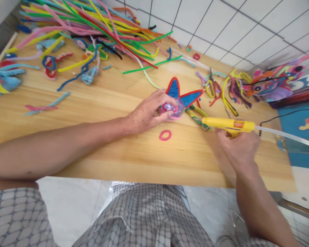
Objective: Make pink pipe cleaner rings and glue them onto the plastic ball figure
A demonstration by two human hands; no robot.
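Observation:
My left hand [154,109] is closed around a small purple craft figure [179,109], its thumb and fingers pressed on a shiny, pink-edged round part. Two pointed blue ears [189,98] with red edging stick up from the figure. A yellow hot glue gun [228,124] is gripped in my right hand [238,145], its nozzle pointing left towards the figure but apart from it. A clear glue stick [285,134] runs out of the gun's rear. In front of the figure, a pink pipe-cleaner ring [165,135] lies on the table. Green-and-yellow-handled pliers [199,120] lie beyond the nozzle.
A heap of coloured pipe cleaners [92,27] covers the back left of the wooden table [133,157]. Scissors [211,85] lie at the back right, near a colourful pipe-cleaner figure [269,84]. Twisted pieces [45,107] lie at left. A tiled wall [221,27] rises behind.

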